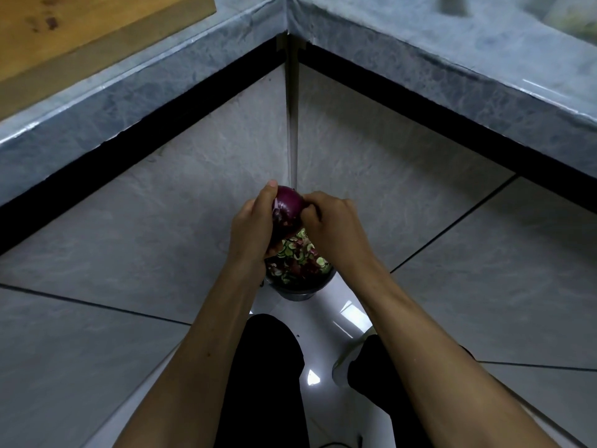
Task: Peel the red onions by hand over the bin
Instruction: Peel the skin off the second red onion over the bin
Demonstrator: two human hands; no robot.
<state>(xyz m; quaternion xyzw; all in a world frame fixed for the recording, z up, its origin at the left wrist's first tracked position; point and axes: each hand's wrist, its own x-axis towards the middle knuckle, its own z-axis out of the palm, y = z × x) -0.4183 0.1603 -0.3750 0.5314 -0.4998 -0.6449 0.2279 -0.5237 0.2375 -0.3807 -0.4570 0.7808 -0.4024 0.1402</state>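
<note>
A dark red onion [287, 208] is held in the air directly above a small black bin [298, 289] on the floor. My left hand [253, 226] grips the onion from the left, thumb up over its top. My right hand [332, 226] pinches the skin at the onion's right side, fingers curled against it. The bin holds green vegetable slices and purple onion skins [298, 258]. Part of the bin's rim is hidden behind both hands.
Grey stone counters [452, 56] meet in a corner above the bin, with tiled panels [181, 195] below them. A wooden board [64, 30] lies on the left counter. My legs in black trousers [268, 376] stand on the shiny white floor [323, 318] close to the bin.
</note>
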